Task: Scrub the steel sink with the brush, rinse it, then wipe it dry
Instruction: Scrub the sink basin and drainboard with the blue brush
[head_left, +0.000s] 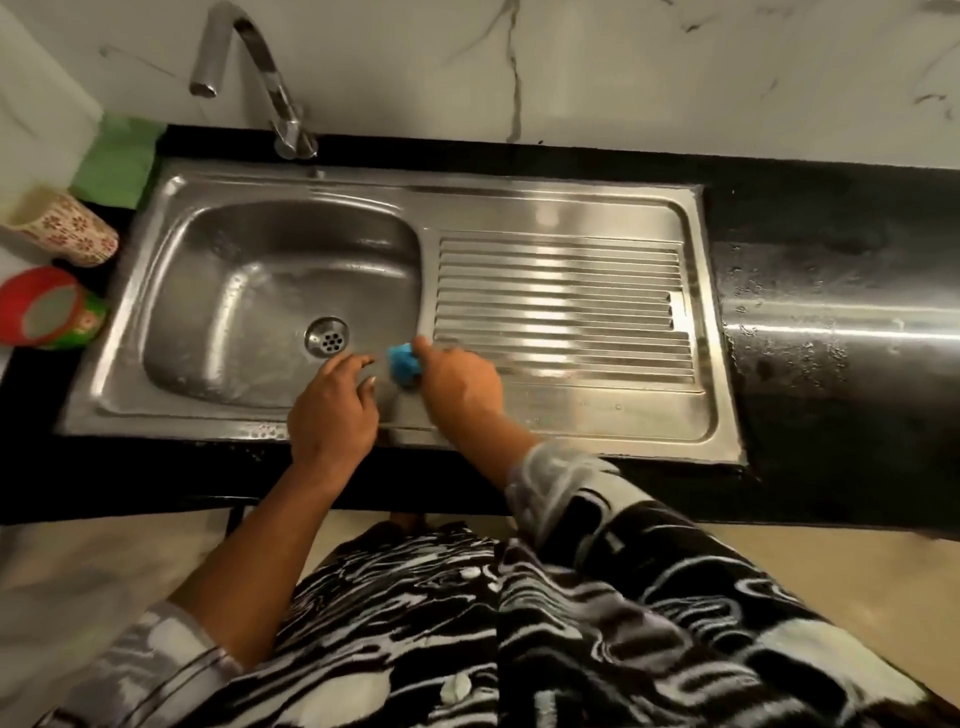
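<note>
Scrubbing seems underway, rinse and wipe yet to come: right hand (457, 384) grips the blue brush (404, 364) just right of the drain (327, 336), left hand (332, 410) spread empty beside it.

A white wall (649, 73) veined in grey rises behind a glossy black countertop (841, 208), wet and streaked with reflected light at its right end; pale beige floor (841, 566) shows below it.
</note>
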